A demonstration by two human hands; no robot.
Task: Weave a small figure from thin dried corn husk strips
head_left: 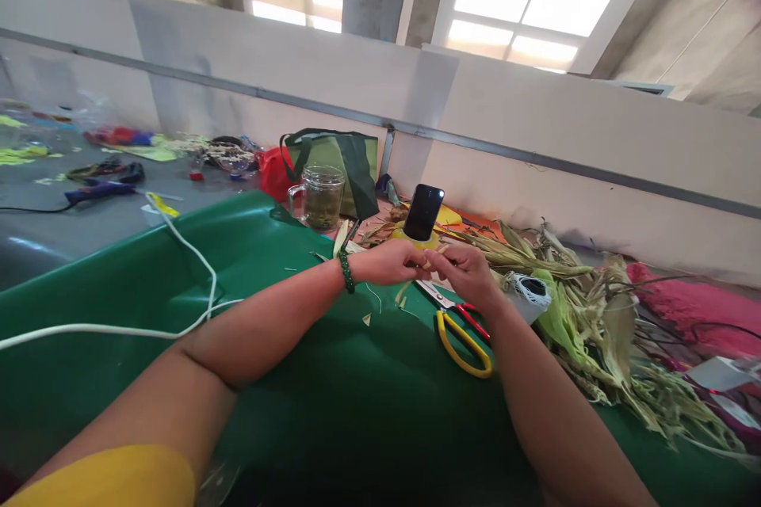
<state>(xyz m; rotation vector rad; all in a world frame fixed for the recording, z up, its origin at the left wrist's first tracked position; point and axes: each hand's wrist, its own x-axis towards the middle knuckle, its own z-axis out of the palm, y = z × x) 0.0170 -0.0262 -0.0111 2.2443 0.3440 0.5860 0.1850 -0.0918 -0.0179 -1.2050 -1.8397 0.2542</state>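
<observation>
My left hand (pixel 389 262) and my right hand (pixel 467 273) meet over the green table cover (pixel 279 253), fingers pinched together on a small pale strip I cannot make out clearly. A green bead bracelet (pixel 346 270) circles my left wrist. Yellow-handled scissors (pixel 460 330) lie on the cover just below my right hand. A black phone (pixel 423 212) stands propped upright right behind my hands. A heap of dried corn husks (pixel 586 309) spreads to the right, with a spool of white thread (pixel 529 293) against it.
A glass mug (pixel 319 196) and a green bag (pixel 348 162) stand at the back by the grey partition wall. A white cable (pixel 178 253) runs across the left of the cover. Tools and colourful scraps litter the grey table (pixel 71 222) at far left. Pink cloth (pixel 695 305) lies far right.
</observation>
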